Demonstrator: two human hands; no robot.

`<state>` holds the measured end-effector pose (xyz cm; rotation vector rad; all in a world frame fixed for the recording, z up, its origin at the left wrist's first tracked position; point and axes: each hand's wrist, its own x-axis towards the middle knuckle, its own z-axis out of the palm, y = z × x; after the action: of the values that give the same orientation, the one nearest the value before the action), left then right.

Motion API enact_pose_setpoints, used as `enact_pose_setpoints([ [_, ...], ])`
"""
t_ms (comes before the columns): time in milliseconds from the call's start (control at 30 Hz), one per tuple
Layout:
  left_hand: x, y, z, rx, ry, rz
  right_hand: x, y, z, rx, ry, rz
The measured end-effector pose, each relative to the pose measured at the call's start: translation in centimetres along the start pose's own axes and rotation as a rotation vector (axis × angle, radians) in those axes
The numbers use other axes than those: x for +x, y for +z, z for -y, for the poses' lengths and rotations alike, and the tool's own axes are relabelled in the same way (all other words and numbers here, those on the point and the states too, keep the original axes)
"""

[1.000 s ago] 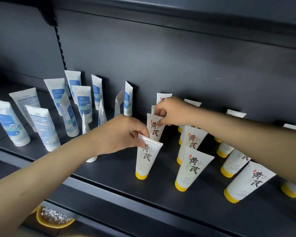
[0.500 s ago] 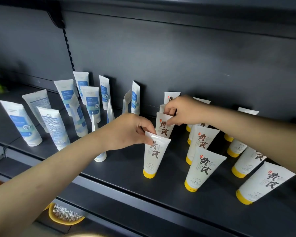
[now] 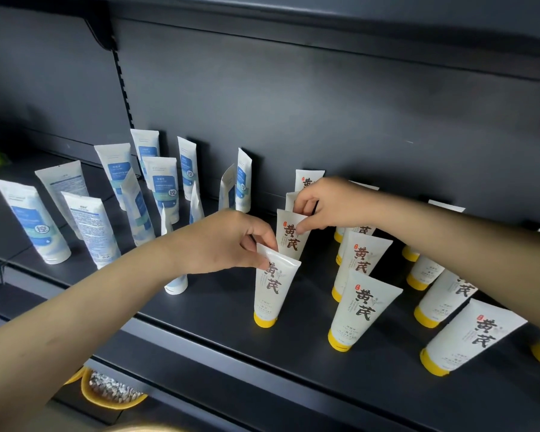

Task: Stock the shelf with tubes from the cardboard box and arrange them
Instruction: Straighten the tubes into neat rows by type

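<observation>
Several white tubes with yellow caps stand cap-down in rows on the dark shelf (image 3: 219,310). My left hand (image 3: 228,241) pinches the flat top of the front tube (image 3: 273,291) in the leftmost row. My right hand (image 3: 328,204) pinches the top of the second tube (image 3: 290,235) just behind it, with two more tubes standing behind that. The other yellow-capped tubes (image 3: 359,310) stand to the right, partly hidden under my right forearm. The cardboard box is out of view.
White tubes with blue labels (image 3: 164,185) stand in a loose group on the shelf's left half. The shelf's back panel (image 3: 325,113) rises right behind the rows. On a lower level at bottom left sits a yellow bowl (image 3: 113,392) with something silvery inside.
Both hands keep their grips on the same two tubes. The front tube under my left hand has been stood a little more upright. The view has shifted slightly.
</observation>
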<state>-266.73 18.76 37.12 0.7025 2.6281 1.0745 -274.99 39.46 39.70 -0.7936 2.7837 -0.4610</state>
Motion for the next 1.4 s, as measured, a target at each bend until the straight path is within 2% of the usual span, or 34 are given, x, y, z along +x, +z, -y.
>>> enact_pose_setpoints([
  [200, -0.5, -0.7, -0.8, -0.036, -0.042, 0.016, -1.3, -1.3, -0.5, 0.06, 0.005, -0.074],
  [667, -3.1, 0.0, -7.0, 0.122, -0.152, -0.216, -9.2, -4.3, 0.2, 0.074, -0.044, -0.174],
  [867, -4.0, 1.4, -9.0, 0.205, -0.198, -0.248, -12.5, -4.3, 0.2, 0.046, -0.055, -0.238],
  [1100, -4.9, 2.2, -9.7, 0.176, -0.208, -0.366, -14.7, -4.4, 1.0, 0.102, -0.05, -0.295],
  [1400, -4.8, 2.3, -11.7, 0.269, -0.203, -0.348, -16.7, -4.7, 0.5, 0.195, -0.04, -0.304],
])
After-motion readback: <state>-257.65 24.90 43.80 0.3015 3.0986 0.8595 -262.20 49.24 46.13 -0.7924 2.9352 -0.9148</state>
